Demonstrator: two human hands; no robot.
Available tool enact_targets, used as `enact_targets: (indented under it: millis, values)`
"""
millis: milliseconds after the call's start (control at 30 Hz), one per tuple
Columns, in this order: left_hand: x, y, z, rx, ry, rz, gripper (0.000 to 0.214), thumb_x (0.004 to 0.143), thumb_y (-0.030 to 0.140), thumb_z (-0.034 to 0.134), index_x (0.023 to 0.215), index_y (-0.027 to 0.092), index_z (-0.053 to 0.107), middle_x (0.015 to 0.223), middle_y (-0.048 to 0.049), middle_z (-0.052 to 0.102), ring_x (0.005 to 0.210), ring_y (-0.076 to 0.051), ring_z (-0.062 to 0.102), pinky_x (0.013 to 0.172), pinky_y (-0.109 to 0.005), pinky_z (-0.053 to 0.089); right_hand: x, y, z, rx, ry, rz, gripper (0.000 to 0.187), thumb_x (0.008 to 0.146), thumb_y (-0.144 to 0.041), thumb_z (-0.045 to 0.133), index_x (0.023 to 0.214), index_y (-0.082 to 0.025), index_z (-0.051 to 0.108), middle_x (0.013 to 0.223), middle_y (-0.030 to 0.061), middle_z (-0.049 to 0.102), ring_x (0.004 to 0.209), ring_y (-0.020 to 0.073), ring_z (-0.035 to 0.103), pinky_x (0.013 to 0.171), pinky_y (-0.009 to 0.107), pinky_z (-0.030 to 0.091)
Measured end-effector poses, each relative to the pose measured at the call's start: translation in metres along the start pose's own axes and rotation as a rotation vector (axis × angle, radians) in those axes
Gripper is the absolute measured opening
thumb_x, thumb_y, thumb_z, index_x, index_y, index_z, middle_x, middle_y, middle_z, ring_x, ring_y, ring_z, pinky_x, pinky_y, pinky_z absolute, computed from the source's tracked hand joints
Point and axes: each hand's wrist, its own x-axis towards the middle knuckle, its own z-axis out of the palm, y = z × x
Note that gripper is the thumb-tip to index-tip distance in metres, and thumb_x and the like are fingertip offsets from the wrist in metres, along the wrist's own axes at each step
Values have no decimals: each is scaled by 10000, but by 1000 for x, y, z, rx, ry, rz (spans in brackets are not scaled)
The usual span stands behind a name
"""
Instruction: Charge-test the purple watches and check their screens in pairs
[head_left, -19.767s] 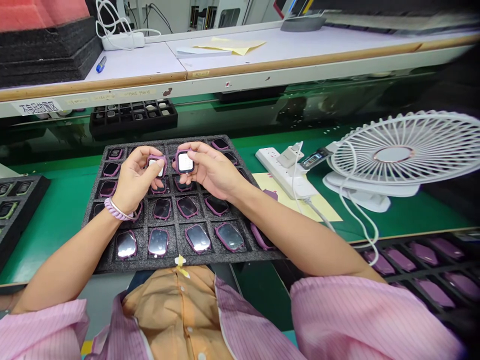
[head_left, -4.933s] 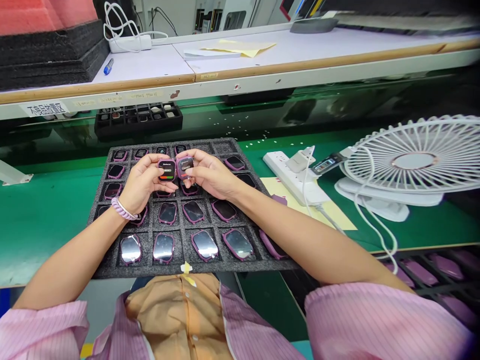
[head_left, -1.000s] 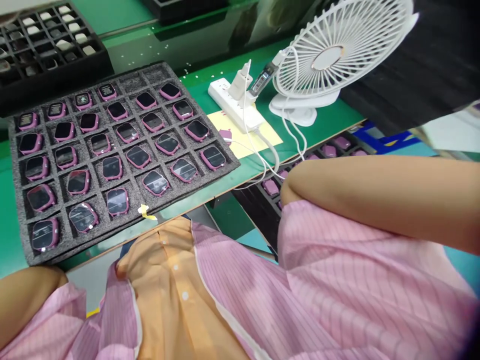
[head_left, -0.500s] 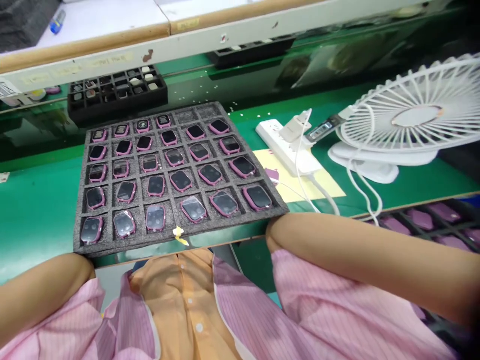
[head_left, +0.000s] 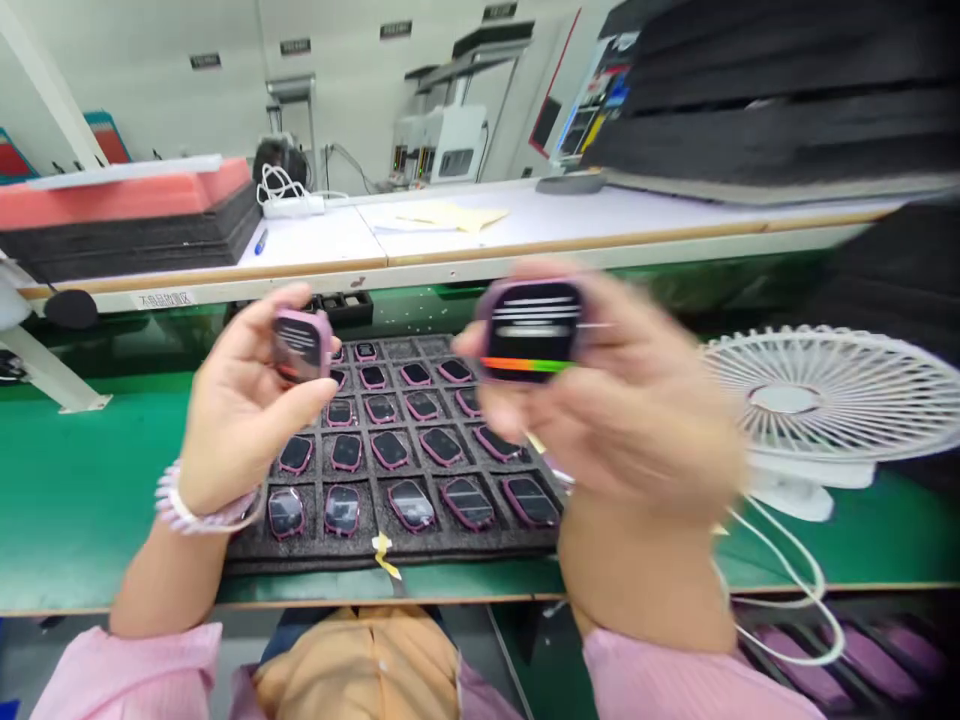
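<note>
My left hand point(head_left: 251, 400) is closed on a pink smartwatch point(head_left: 298, 345), held by its edges with the lit screen turned towards me. Closer to the camera, my right hand point(head_left: 637, 400), blurred by motion, grips another smartwatch point(head_left: 531, 325). Its dark screen shows white text lines and an orange-to-green bar. Both watches are without straps. Below them lies a grey foam tray point(head_left: 330, 553) with rows of compartments, most holding a pink-framed smartwatch such as one at the front point(head_left: 410, 505). My hands hide parts of its left and right sides.
A white fan point(head_left: 832, 400) and its cable stand on the right of the green bench point(head_left: 67, 450). Across the back runs a white shelf point(head_left: 337, 235) bearing foam stacks point(head_left: 780, 110). More pink cases point(head_left: 877, 660) lie low at the right.
Both hands are now raised above the tray, each with a smartwatch; before, only the forearms showed, beside the tray. The view has tilted up, bringing the shelf and back wall into sight.
</note>
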Motion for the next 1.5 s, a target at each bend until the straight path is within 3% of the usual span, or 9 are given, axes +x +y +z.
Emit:
enact_targets:
  millis: [67, 167, 267, 400, 600, 1000, 1267, 1500]
  values:
    - [8, -18, 3, 42, -8, -23, 614, 784, 272, 908, 1322, 249, 613, 1200, -66, 696, 1041, -192, 694, 865, -270, 614, 14, 12, 4, 82, -71, -7, 555, 842, -316, 939, 1322, -323, 659, 1117, 33, 709, 754, 169, 697, 665, 277, 616]
    - [16, -42, 5, 47, -61, -120, 657, 789, 304, 871, 1363, 227, 561, 1166, -73, 690, 829, -142, 687, 712, -243, 606, 33, 37, 3, 158, -136, 94, 604, 831, -249, 882, 1367, -246, 605, 1120, 59, 712, 885, 207, 732, 772, 314, 639]
    - [17, -52, 5, 16, -94, -196, 650, 786, 316, 855, 1347, 206, 545, 1108, -66, 695, 643, -90, 636, 604, -228, 586, 40, 53, 0, 168, -145, 118, 627, 814, -237, 879, 1363, -228, 576, 1132, 62, 710, 868, 195, 731, 769, 296, 631]
    - [16, -50, 7, 13, -80, -182, 611, 777, 309, 856, 1298, 194, 557, 1102, -58, 685, 610, -72, 642, 575, -209, 590, 38, 54, 0, 148, -147, 85, 582, 813, -219, 864, 1317, -222, 573, 1058, 41, 711, 793, 163, 706, 712, 254, 604]
    - [14, -49, 8, -13, -104, -158, 655, 810, 281, 783, 1397, 210, 503, 1121, -58, 696, 648, -105, 710, 638, -248, 653, 39, 51, 2, 116, -127, 72, 545, 775, -193, 815, 1264, -218, 577, 952, 4, 682, 751, 157, 691, 681, 249, 582]
    - [13, -46, 13, -43, -76, -255, 443, 810, 298, 744, 1200, 172, 576, 1048, -44, 708, 598, -146, 747, 567, -252, 664, 44, 65, 4, 107, -102, 70, 542, 778, -395, 967, 1138, -206, 609, 911, -14, 635, 587, 95, 577, 525, 200, 522]
    - [22, -43, 8, -106, -63, -253, 448, 764, 328, 704, 1162, 174, 569, 1050, -45, 716, 613, -162, 750, 588, -294, 672, 54, 65, 8, 127, -106, 48, 513, 744, -292, 900, 1152, -214, 600, 954, -10, 650, 634, 106, 598, 592, 219, 554]
    - [41, -35, 6, -117, -41, -232, 448, 718, 364, 686, 1106, 177, 563, 978, -16, 694, 570, -158, 731, 559, -291, 647, 69, 57, 10, 112, -96, 12, 540, 765, -403, 918, 1138, -207, 581, 925, -3, 667, 648, 120, 628, 599, 215, 551]
